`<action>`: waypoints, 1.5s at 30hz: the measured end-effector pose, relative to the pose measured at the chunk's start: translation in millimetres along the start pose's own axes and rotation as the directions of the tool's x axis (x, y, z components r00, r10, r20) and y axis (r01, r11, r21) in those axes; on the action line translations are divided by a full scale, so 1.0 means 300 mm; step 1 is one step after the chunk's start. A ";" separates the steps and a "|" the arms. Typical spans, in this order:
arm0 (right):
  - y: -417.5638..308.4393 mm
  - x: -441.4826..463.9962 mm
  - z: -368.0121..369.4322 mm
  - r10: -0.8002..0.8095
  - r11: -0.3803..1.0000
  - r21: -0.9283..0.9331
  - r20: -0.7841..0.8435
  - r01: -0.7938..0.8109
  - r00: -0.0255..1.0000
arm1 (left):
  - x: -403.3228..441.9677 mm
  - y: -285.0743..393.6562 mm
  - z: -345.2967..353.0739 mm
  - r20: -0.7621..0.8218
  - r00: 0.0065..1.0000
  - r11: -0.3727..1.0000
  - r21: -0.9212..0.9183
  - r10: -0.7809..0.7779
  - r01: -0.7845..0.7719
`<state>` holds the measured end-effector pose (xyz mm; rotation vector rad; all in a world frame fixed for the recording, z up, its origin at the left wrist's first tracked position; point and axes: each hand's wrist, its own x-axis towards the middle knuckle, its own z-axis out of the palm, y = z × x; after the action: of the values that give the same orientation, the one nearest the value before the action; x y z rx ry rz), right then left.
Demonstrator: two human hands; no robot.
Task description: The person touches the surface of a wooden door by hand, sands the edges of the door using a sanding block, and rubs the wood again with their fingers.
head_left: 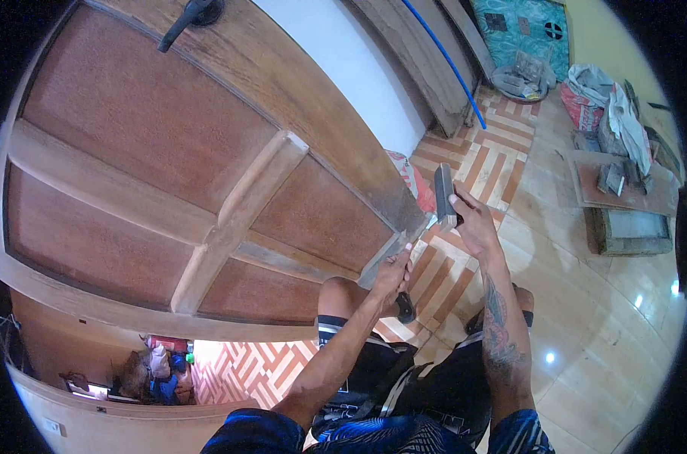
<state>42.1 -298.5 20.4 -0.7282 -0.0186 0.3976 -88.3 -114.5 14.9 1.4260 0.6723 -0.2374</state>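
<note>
A wooden panelled door (290, 246) with reddish-brown panels fills the left side of the view. My left hand (392, 274) is closed at its lower corner, near the bottom rail. The rounded end of a black-handled tool (406, 309) pokes out below that hand; its working end is hard to make out, so its kind is unclear. My right hand (474, 223) is raised just right of the door's corner, fingers wrapped round a grey-brown wooden block (445, 193) held upright, apart from the door.
A dark lever handle (196, 15) juts from the door. Boards (415, 53) and a blue tube (449, 60) lean behind. Sacks (608, 106), a basin (523, 82) and a wooden frame (631, 231) stand right on the tiled floor (563, 295). My knees flank the work.
</note>
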 end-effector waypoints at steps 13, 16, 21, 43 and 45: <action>0.006 0.001 0.001 0.011 1.000 -0.029 -0.037 -0.012 0.999 | 0.013 -0.035 -0.024 0.100 0.994 0.998 -0.039 0.054 -0.050; 0.005 0.005 0.002 0.012 1.000 -0.017 -0.009 -0.012 1.000 | 0.020 -0.043 -0.025 0.092 0.993 0.997 -0.045 0.069 -0.065; 0.004 0.008 -0.005 0.019 1.000 -0.006 0.013 -0.019 1.000 | 0.037 -0.060 -0.029 0.106 0.990 0.995 -0.062 0.090 -0.084; 0.004 0.004 0.006 -0.016 1.000 0.006 0.016 0.016 1.000 | 0.029 -0.009 -0.029 0.059 0.991 0.993 -0.017 0.119 -0.118; -0.002 0.002 0.012 -0.015 1.000 -0.001 0.016 0.015 1.000 | 0.030 -0.010 -0.030 0.068 0.989 0.992 -0.026 0.128 -0.127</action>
<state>42.2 -296.3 23.3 -0.7253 -0.0390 0.3892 -85.3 -104.2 7.5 1.4274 0.5232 -0.1782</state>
